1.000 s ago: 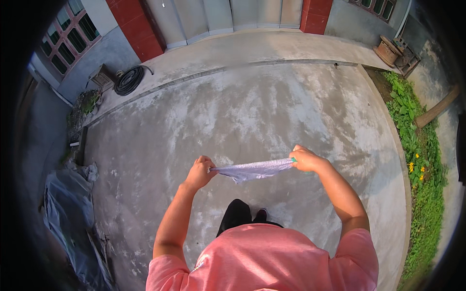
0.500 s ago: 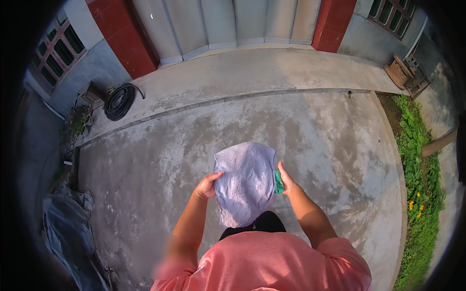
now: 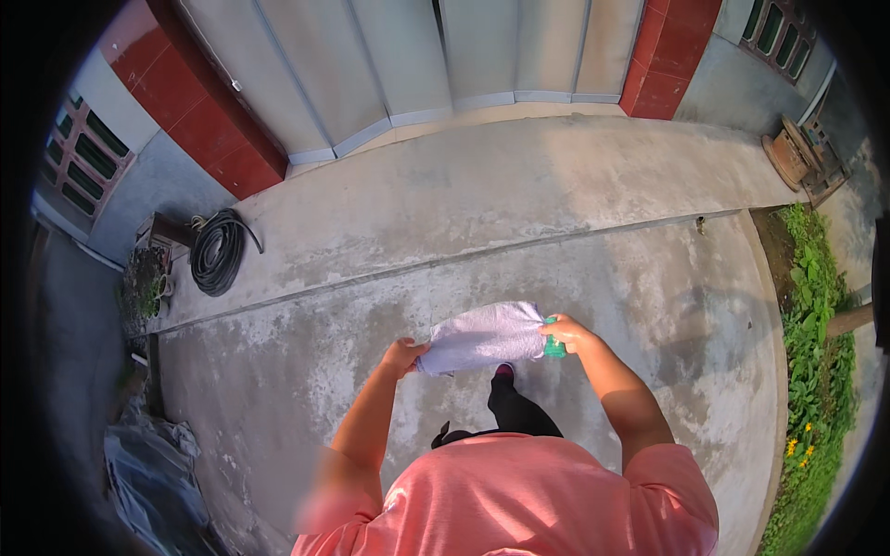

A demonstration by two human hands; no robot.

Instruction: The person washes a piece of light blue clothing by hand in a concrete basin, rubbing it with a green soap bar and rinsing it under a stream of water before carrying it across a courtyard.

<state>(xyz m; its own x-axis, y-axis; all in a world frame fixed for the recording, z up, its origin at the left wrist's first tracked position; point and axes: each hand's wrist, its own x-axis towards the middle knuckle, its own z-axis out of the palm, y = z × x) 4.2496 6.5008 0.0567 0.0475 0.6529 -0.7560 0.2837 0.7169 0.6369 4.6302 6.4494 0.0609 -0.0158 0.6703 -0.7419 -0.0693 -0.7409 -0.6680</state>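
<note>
A pale lilac towel stretches in front of my body, held up off the ground between both hands. My left hand is closed on its left end. At the right end, my right hand pinches the cloth with the thumb on top. A small green thing shows under that hand, against the towel's edge; I cannot make out what it is.
A concrete step crosses ahead, below grey folding doors. A coiled black hose lies at left, plastic sheeting nearer. Right are a planted strip and a wooden spool.
The towel has gone from hanging broad and tall to a shorter, flatter band. My right hand now grips its edge. My view has shifted, and one foot shows ahead.
</note>
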